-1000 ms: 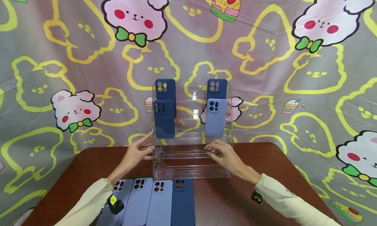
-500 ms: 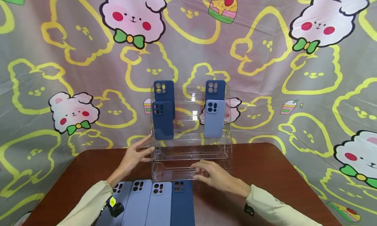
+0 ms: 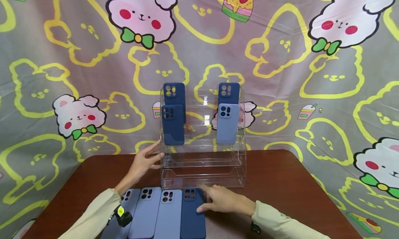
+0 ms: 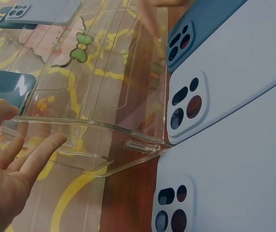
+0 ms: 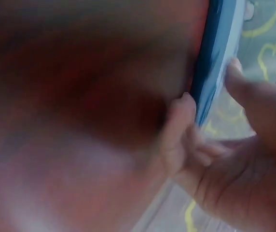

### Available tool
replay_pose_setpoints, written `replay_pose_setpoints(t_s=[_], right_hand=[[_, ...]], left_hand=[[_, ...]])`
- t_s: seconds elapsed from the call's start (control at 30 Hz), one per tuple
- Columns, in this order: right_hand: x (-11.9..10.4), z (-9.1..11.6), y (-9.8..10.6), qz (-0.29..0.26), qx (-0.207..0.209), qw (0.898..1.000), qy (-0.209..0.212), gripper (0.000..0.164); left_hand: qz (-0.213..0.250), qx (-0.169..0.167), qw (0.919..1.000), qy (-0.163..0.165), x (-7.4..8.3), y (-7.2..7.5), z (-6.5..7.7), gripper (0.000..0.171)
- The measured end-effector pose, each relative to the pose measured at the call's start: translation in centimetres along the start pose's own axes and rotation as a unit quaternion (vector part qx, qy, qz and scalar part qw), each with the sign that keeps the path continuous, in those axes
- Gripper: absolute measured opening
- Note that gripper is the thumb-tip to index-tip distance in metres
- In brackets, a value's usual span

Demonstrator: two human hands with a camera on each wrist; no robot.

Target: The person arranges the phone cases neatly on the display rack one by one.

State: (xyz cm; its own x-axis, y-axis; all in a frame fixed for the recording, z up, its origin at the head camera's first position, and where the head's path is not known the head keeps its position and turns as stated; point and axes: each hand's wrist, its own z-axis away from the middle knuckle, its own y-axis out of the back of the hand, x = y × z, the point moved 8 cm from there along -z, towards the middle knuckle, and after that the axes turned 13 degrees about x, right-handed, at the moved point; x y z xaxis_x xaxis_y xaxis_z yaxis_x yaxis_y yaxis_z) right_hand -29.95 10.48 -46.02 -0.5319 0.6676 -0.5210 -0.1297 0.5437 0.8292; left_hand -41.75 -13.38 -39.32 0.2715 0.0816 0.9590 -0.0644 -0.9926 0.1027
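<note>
My left hand (image 3: 141,164) is at the left side of a clear tiered display stand (image 3: 202,182), its loosely spread fingers touching the side panel. In the left wrist view the same hand (image 4: 10,179) shows beside the transparent edge. My right hand (image 3: 225,199) is at the upper right edge of a dark blue phone case (image 3: 193,220) lying on the table. In the right wrist view, that case's edge (image 5: 215,63) lies between thumb and fingers. Left of it lie several light blue phone cases (image 3: 168,218) in a row, camera cutouts toward the stand.
On the stand's upper tiers, two dark blue cases (image 3: 173,128) stand at left. At right, a light blue case (image 3: 227,128) stands in front of another dark blue case (image 3: 229,93). A patterned cloth (image 3: 274,93) hangs behind the brown table (image 3: 280,183).
My right hand has come down from the stand's right front, moving left and toward me, to the dark blue case on the table. My left hand has stayed at the stand's side.
</note>
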Motion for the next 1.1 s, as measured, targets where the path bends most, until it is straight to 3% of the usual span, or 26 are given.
replay_pose_setpoints(t_s=[0.13,0.4,0.63,0.77,0.87,0.97,1.1], right_hand=[[0.1,0.9,-1.1,0.022,-0.041,0.998,-0.048,0.096],[0.2,1.3,-1.4,-0.025,-0.069,0.983,-0.167,0.107],[0.4,1.1,-1.0,-0.075,-0.037,0.982,-0.171,0.109],[0.6,1.3,-0.6,-0.135,0.004,0.98,-0.148,0.085],[0.8,1.3,-0.3,-0.216,0.033,0.965,-0.143,0.054],[1.3,1.5,-0.1,-0.319,0.043,0.93,-0.176,0.039],[1.9,2.0,0.1,-0.411,0.046,0.888,-0.202,0.035]], left_hand=[[-0.001,-0.006,1.0,0.001,-0.1,-0.5,0.1,0.066],[-0.005,-0.001,1.0,0.001,0.1,-0.2,0.2,0.066],[-0.012,-0.002,0.9999,0.001,0.2,0.2,0.2,0.067],[-0.018,0.0,0.9998,0.004,0.2,0.4,0.2,0.067],[-0.019,0.002,0.9998,0.002,0.3,0.5,0.2,0.067],[-0.018,-0.001,0.9998,0.002,0.4,0.4,0.2,0.067],[-0.017,-0.007,0.9998,0.005,0.3,0.1,0.3,0.067]])
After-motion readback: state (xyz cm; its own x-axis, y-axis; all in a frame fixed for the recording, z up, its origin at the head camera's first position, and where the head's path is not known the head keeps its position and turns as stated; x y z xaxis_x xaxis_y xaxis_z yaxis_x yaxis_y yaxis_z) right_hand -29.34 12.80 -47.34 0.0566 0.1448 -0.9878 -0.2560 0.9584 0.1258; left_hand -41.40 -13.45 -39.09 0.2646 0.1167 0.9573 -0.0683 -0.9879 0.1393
